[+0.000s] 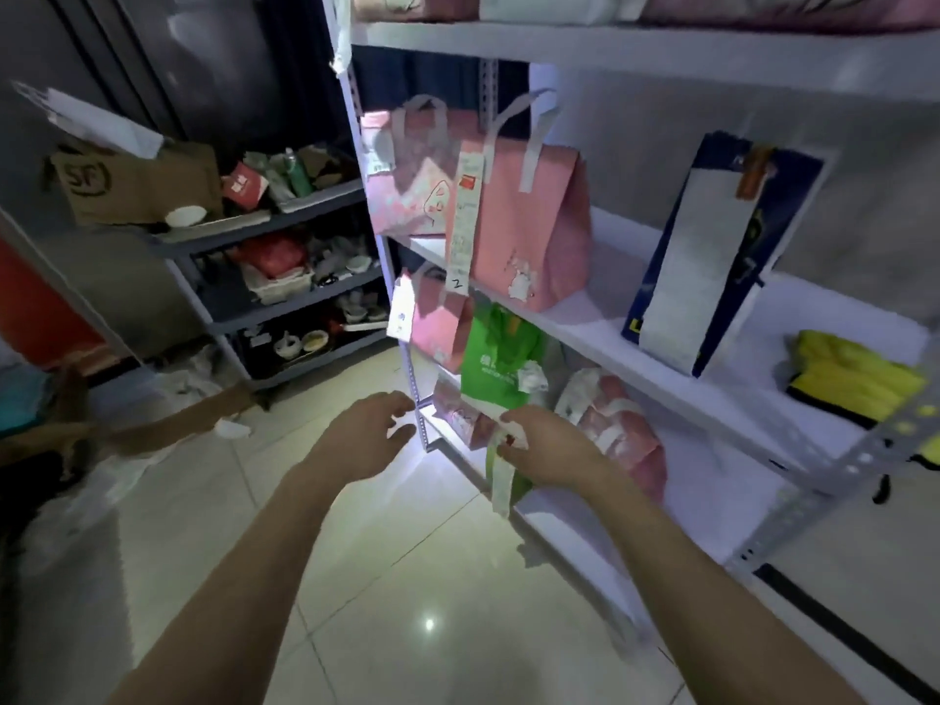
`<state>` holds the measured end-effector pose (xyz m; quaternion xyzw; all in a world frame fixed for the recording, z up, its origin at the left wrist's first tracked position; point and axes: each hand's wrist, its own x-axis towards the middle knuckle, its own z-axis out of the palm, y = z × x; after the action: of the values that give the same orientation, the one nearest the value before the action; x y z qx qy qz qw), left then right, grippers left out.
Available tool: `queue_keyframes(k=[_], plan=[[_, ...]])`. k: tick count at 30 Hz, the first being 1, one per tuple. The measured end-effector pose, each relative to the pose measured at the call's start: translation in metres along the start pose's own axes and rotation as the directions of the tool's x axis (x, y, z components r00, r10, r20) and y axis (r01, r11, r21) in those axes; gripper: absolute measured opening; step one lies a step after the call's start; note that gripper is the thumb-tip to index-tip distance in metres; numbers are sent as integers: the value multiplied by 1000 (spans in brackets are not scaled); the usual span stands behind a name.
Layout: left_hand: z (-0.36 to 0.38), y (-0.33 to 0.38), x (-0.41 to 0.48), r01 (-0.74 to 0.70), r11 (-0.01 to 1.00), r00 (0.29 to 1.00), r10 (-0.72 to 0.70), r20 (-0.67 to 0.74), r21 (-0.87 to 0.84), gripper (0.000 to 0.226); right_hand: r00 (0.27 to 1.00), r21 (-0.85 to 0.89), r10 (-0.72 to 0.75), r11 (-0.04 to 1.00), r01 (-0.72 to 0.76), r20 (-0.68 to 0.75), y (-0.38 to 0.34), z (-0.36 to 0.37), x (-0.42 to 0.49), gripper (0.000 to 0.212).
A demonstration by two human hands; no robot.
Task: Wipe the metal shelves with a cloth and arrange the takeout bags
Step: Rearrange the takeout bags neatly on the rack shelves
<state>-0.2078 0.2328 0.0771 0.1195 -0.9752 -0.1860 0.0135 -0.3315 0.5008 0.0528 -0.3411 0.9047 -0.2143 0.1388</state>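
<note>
The white metal shelf unit (636, 48) fills my view from twelve round to four o'clock, its boards running away toward the upper left. The tiled floor (407, 577) spreads below at six o'clock. A grey rack (285, 216) crowded with boxes and bowls stands at ten o'clock, well apart from the white unit. On the middle board, at one o'clock, a large pink bag (529, 231) stands upright with a long receipt hanging down its front. At two o'clock on that same board a dark blue bag (712, 256) stands upright too. One board lower, close to centre, a green bag (496, 358) sits just beside a small pink bag (440, 323), and another pink bag (625, 429) lies tipped over at four o'clock. The yellow cloth (854, 379) lies folded at three o'clock on the middle board, near its front edge, with neither hand touching it. My left hand (366, 435), at seven o'clock, hangs with fingers loosely spread and holds nothing, near the unit's front post. My right hand (549, 450), at five o'clock, pinches a white paper strip (501, 480) that dangles below my fingers.
</note>
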Motion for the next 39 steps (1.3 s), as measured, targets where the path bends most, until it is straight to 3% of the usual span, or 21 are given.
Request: queue_keyframes(k=[3, 7, 10, 13, 15, 17, 20, 22, 25, 28, 30, 34, 39], plan=[[-11, 12, 54, -158, 987, 987, 157, 45, 10, 31, 979, 30, 133, 991, -130, -156, 4, -14, -1, 46], [-10, 51, 111, -346, 938, 934, 345, 89, -4, 41, 881, 38, 281, 957, -289, -381, 20, -33, -17, 36], [1, 88, 141, -484, 875, 872, 482, 87, 1, 43, 709, 265, 492, 870, -415, -505, 39, -49, -33, 38], [16, 128, 172, -593, 804, 800, 594, 79, -42, 47, 501, 383, 573, 814, -436, -649, 65, -66, -36, 43], [23, 157, 191, -584, 794, 798, 600, 58, -169, 57, 399, 432, 596, 793, -430, -696, 80, -79, -33, 49], [31, 184, 208, -528, 793, 824, 565, 43, -304, 70, 355, 495, 640, 761, -421, -682, 94, -94, -26, 66], [42, 217, 233, -412, 773, 858, 507, 82, -483, 93, 380, 557, 704, 709, -433, -600, 110, -111, -15, 96], [50, 232, 243, -350, 755, 860, 494, 129, -555, 100, 420, 566, 695, 719, -404, -584, 118, -114, -6, 102], [60, 238, 240, -400, 707, 812, 569, 133, -584, 100, 459, 564, 680, 732, -383, -572, 118, -102, 6, 90], [62, 217, 229, -499, 663, 787, 616, 28, -558, 91, 446, 544, 647, 762, -351, -619, 105, -88, 14, 77], [60, 194, 225, -570, 649, 769, 637, -50, -504, 86, 441, 530, 628, 778, -337, -641, 97, -77, 22, 72], [40, 151, 230, -651, 720, 756, 586, -291, -240, 63, 468, 508, 600, 799, -321, -649, 79, -64, 46, 71], [15, 111, 252, -738, 670, 533, 651, -540, 80, 46, 490, 479, 583, 812, -333, -648, 58, -57, 82, 70]])
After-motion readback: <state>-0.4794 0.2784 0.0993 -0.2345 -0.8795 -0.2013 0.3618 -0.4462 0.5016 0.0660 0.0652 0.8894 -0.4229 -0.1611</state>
